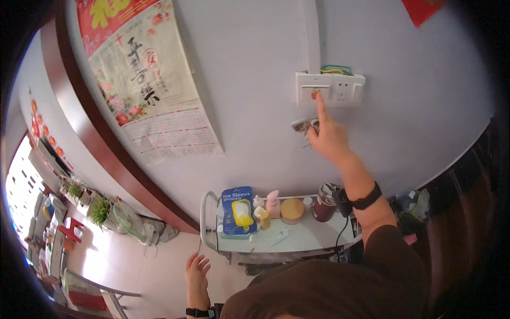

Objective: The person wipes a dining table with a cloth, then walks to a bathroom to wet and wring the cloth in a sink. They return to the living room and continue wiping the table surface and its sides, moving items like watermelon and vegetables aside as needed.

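My right hand (330, 135) is raised to the wall, its index finger extended onto the lower part of a white wall switch (308, 88), over a small red sticker. Its other fingers are curled, and I see nothing held in them. Joined to the switch on the right is a white wall socket (343, 92), with green and yellow wires looping above it. Behind the hand, just below the switch, a patterned sticker (303, 125) shows on the wall. My left hand (197, 269) hangs low at the left of the shelf, fingers loosely bent and apart, holding nothing.
Below the switch stands a glass-topped shelf (295, 244) with a blue Ice Sleeve packet (238, 211), a pink pump bottle (273, 204), a yellow-lidded jar (292, 210) and a dark red container (324, 208). A wall calendar (159, 91) hangs at the left. Farther left are potted plants (99, 211) and a red stool (71, 229).
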Demonstrator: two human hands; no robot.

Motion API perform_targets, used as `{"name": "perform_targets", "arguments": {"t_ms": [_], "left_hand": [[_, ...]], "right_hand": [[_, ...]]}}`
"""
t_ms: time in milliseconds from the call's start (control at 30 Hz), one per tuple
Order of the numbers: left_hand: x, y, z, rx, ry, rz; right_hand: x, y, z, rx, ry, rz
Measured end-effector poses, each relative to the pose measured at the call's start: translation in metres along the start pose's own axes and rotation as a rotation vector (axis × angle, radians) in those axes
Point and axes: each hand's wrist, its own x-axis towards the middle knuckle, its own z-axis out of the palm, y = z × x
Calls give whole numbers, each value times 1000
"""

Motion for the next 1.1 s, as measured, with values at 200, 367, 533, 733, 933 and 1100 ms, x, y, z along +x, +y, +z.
{"name": "perform_targets", "arguments": {"t_ms": [200,367,533,733,933,1100], "left_hand": [[-9,8,1,-4,20,32],[-19,-1,-1,81,-37,27],[-57,13,-7,195,-391,-24],[-44,22,-18,403,-468,139],[-35,53,-127,85,-344,129],[-29,81,-219,182,-86,141]], "right_hand": [[-18,-7,34,126,-132,-66],[-61,-42,56,540,-499,-118],[-121,-136,86,878,-1095,18],[-185,-249,112,1040,-1138,-530],[-215,-352,145,1029,-1285,-432],[-247,-441,177,1051,-1224,-561]]}}
